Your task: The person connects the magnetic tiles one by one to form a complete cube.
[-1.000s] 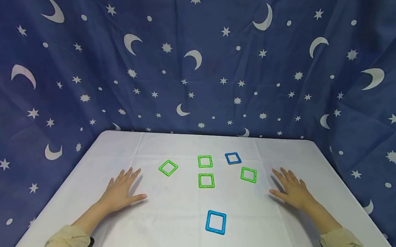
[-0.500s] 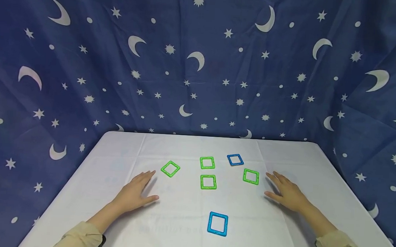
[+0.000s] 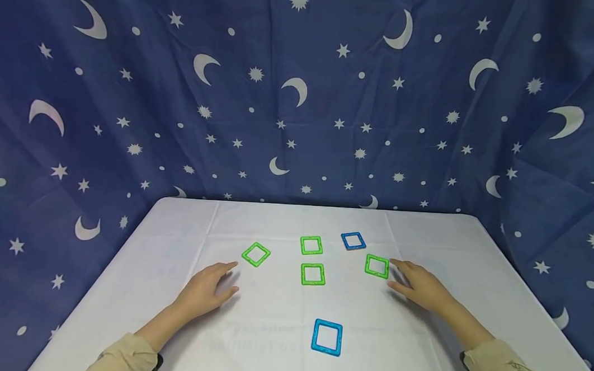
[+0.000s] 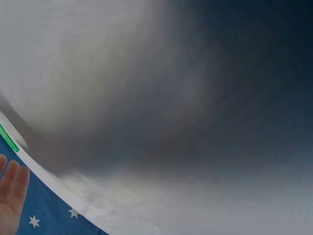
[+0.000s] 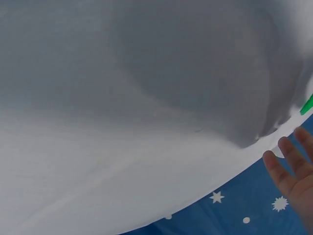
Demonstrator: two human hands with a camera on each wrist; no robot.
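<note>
Lettering (image 3: 521,370) on the right sleeve (image 3: 494,364) is illegible.

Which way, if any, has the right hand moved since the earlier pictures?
Yes: in the head view, the right hand has moved left, closer to the rightmost green square.

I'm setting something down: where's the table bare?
Bare cloth lies between the left hand and the near blue frame, and between that frame and the right hand. Farther back is crowded: four green frames and another blue frame.

Tabletop (image 3: 270,307): free lane between near blue frame (image 3: 328,324) and 2 central green frames (image 3: 312,282); right green frame (image 3: 376,275) obstructs right hand (image 3: 421,287).
</note>
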